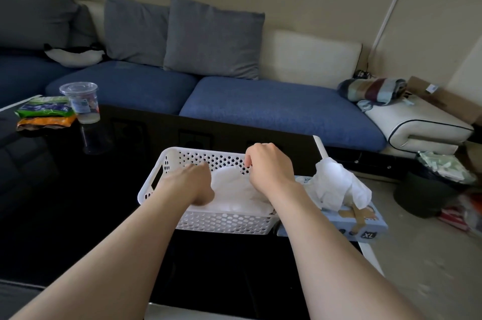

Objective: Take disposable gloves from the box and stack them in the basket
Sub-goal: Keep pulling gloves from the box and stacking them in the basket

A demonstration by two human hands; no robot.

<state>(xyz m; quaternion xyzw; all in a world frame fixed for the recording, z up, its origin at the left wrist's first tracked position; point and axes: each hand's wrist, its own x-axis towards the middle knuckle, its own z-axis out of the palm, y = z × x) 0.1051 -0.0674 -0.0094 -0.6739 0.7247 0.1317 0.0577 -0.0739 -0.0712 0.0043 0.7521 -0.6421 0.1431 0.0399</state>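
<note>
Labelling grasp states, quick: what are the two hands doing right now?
Left hand: open, fingers flat on the thin white disposable gloves in the white perforated plastic basket.
Right hand: closed, fingers curled, pinching an edge of those gloves.

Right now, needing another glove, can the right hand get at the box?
Probably yes. The right hand is over the basket, the box sits just to its right, and gloves bulge from its top with nothing over them. It seems to pinch a glove in the basket, though.
</note>
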